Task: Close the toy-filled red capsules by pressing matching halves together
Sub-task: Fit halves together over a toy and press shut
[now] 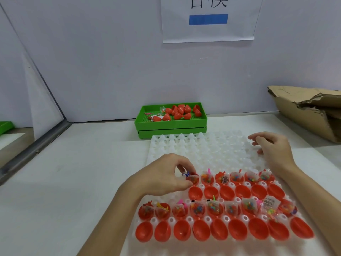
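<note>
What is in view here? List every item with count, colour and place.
Tray: one, white, dimpled, centre of the table.
Filled halves: about fifteen, red, holding bagged toys, in two rows on the tray.
Empty halves: about fifteen, red, one row in front of each filled row.
Crates: two stacked, green, behind the tray at the wall.
Loose halves: roughly ten, red, with a few toys, in the top crate.
Cardboard: one crumpled piece, brown, far right.
Sign: one, white with a blue bar, on the wall.
Table: one, white.
Left hand: at the left-most filled half of the far row, fingers curled around it.
Right hand: over the tray's bare right part, fingers loosely curled, holding nothing.
</note>
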### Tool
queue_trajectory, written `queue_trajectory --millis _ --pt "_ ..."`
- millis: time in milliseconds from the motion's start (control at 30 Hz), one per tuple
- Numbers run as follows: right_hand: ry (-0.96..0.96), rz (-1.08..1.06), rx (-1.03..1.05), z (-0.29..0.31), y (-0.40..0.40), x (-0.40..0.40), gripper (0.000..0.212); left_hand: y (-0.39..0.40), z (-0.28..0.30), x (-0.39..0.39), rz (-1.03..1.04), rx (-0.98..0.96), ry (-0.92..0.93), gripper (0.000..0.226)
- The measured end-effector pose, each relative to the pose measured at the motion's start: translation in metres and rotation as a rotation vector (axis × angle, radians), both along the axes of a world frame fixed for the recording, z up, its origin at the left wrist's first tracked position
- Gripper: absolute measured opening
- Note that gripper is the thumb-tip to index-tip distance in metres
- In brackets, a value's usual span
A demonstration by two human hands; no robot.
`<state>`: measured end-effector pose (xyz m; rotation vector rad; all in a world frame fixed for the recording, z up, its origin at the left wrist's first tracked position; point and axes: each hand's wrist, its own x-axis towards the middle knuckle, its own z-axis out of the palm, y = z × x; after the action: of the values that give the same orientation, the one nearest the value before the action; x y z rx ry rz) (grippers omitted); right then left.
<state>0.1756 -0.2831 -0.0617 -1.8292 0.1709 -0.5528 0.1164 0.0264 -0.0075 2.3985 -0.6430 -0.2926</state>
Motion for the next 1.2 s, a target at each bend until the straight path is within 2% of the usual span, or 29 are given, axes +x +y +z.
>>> queue_trajectory --millis 367,600,967,1100,1200 --pt "0.003 -0.01 -0.006 0.0 0.0 0.001 0.029 0.005 0.006 -0.002 0.048 -0.137 -0.018 0.014" --pt "0.011 -0.011 -0.028 0.001 0.001 0.0 0.029 0.019 0.003 0.0 0.24 -0.281 -0.164 0.012" --pt "-0.007 -0.025 -0.032 0.009 0.007 -0.007 0.026 0.019 -0.007 0.002 0.454 -0.295 -0.384 0.018" --pt "-0.074 -0.001 -0.237 0.038 0.01 -0.01 0.025 0.017 -0.008 0.003 0.502 -0.31 -0.408 0.024" --pt "-0.012 0.236 -0.413 0.087 0.024 -0.014 0.025 0.015 -0.007 0.003 0.511 -0.308 -0.436 0.027"
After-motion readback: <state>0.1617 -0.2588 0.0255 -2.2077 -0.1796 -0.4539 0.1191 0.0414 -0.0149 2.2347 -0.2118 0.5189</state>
